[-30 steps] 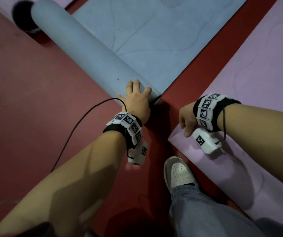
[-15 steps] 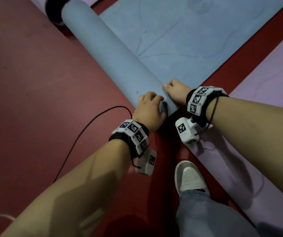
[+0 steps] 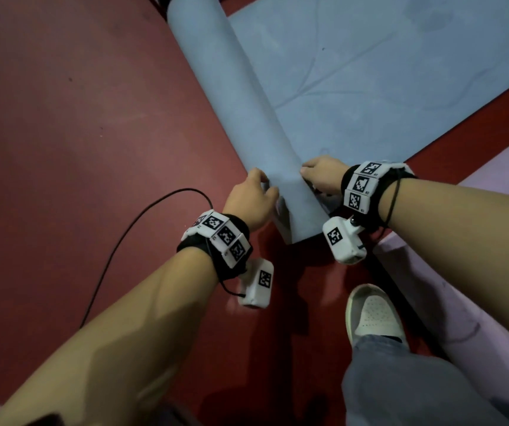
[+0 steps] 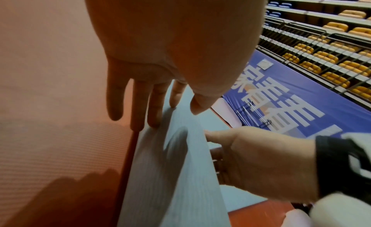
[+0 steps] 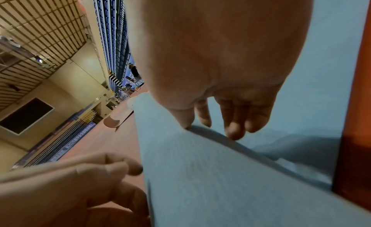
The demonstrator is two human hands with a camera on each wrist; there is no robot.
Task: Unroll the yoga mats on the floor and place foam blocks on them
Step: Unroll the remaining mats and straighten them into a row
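mat: grey-blue foam yoga mat [image 3: 354,87], partly unrolled on the dark red floor [image 3: 63,133]; flat part fills upper right of head view, the rolled part [image 3: 238,118] runs from top centre down to centre frame.
left hand: left hand [image 3: 251,202] on the left flank of the roll near its close end; fingers straight in left wrist view, tips touching the roll, not wrapped round it.
right hand: right hand [image 3: 324,176] on the right flank, at the seam where roll meets flat sheet; fingers lightly bent, thumb and fingertips touching the mat. Can't tell if it pinches anything.
handling: judged light, soft, springy foam with a ribbed grippy surface; roll likely wants to curl back. Best to take it with flat palms on both flanks near the end, or push from the top of the roll.
other mat: pale lilac flat yoga mat [image 3: 477,302] at lower right, beside a white shoe [image 3: 373,315].
cable: thin black cable [image 3: 118,256] loops on floor at left.
blocks: no foam blocks in view.
vs earlier: right hand was off on the lilac mat a second ago, now on the roll; left hand has slid from the top of the roll to its side.
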